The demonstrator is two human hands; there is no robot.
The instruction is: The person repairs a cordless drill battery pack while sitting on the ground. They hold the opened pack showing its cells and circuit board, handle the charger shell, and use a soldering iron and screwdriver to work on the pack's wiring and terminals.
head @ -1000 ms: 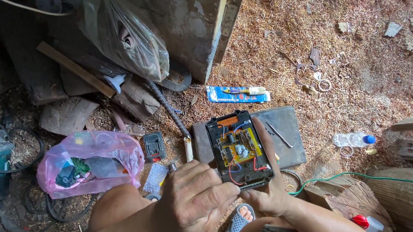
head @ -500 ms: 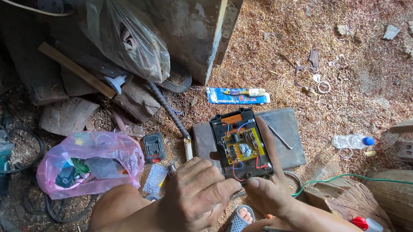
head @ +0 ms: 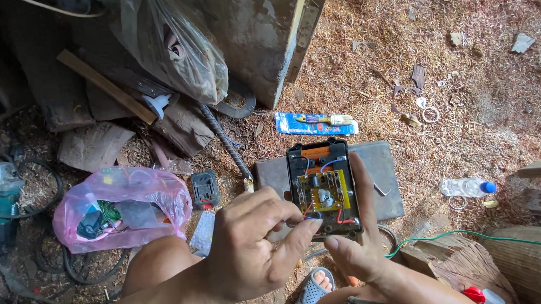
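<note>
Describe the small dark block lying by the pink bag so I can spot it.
Find the pink plastic bag on the sawdust floor, left of the left hand. The dark battery pack lies by its right edge, alone there in having red clips.

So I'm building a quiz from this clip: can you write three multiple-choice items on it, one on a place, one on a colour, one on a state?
1. Where does the pink plastic bag lie?
A. left of the open black case
B. on the grey slab
C. beside the water bottle

2. What colour is the board inside the open black case?
A. white
B. yellow
C. purple

3. How is the case held?
A. lying untouched
B. closed, underfoot
C. propped in the right hand, left hand pinching at its lower edge

Answers: A, the bag sits far left on the sawdust; B, the board shows yellow; C, both hands meet at the case.
</note>
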